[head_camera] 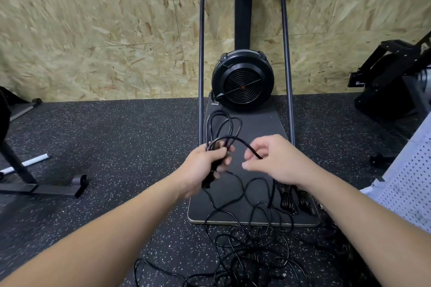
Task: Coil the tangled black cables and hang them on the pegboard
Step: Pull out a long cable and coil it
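Above dark platform (256, 123) | left hand (205, 165) grips few black cable loops (221, 128) | right hand (275, 161) pinches strand | floor tangle (245, 251) uncoiled, white pegboard (410, 189) bare

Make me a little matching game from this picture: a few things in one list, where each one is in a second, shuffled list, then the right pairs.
Things:
1. left hand
2. right hand
3. tangled cables
4. pegboard

Places or states:
A. loose on the speckled floor, near the bottom of the picture
B. leaning at the right edge, white with rows of holes
C. grips a bunch of coiled loops
D. pinches the cable strand that arches over to the coil

Pairs: 1-C, 2-D, 3-A, 4-B
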The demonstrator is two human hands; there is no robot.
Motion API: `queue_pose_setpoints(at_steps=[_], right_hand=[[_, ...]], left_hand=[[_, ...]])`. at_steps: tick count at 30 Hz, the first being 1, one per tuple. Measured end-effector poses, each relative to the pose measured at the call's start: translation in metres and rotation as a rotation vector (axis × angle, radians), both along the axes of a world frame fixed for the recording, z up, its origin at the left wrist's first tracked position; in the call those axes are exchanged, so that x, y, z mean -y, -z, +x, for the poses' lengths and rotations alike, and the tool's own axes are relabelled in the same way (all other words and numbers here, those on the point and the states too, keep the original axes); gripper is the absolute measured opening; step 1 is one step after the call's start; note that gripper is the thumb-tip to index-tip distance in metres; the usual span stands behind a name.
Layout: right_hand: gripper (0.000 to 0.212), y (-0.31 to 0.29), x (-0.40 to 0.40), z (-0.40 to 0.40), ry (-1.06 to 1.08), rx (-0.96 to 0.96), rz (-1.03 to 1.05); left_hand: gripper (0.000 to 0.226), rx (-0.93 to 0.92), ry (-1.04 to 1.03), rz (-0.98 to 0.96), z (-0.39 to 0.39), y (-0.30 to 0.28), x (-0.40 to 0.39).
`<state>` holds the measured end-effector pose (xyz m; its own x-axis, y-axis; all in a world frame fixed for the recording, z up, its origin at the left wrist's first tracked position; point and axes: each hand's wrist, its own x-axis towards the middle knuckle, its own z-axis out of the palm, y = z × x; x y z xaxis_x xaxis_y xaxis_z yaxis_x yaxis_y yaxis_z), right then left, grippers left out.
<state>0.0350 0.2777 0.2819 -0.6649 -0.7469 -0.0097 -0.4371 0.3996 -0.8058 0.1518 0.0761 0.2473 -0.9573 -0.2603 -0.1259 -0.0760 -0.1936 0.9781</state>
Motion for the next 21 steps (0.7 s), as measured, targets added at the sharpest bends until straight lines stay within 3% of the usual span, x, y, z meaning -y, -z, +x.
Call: queue_pose_setpoints(at_steps=[2,5,8,12,16,18,21], right_hand=[[0.019,0.008,-0.002,-0.007,0.024,-0.146,0.107],[0.026,0.002,-0.005,-0.014,0.108,-0.168,0.09],[0.026,-0.011,-0.004,-0.012,0.135,-0.094,-0.019],[0.027,-0.016,0.005,0.001,0.103,0.116,-0.322],[0.021,-0.024,0.01,0.003,0.062,0.378,-0.441],[0.018,-0.026,0.011,0.003,0.085,0.364,-0.398],[0.015,-0.025,0.013,0.008,0.213,0.241,-0.322]], left_hand=[[0.02,-0.015,0.023,0.068,-0.001,-0.001,0.005],[0.019,-0.018,0.006,0.047,-0.001,-0.002,0.01],[0.025,-0.014,-0.015,-0.05,0.0,-0.001,0.01],[0.059,0.017,0.063,-0.242,0.004,0.002,0.0],[0.045,0.044,0.096,-0.17,0.007,0.002,-0.022],[0.05,0.037,0.128,-0.223,0.008,0.002,-0.029],[0.025,-0.018,0.203,-0.339,0.01,0.001,-0.031]])
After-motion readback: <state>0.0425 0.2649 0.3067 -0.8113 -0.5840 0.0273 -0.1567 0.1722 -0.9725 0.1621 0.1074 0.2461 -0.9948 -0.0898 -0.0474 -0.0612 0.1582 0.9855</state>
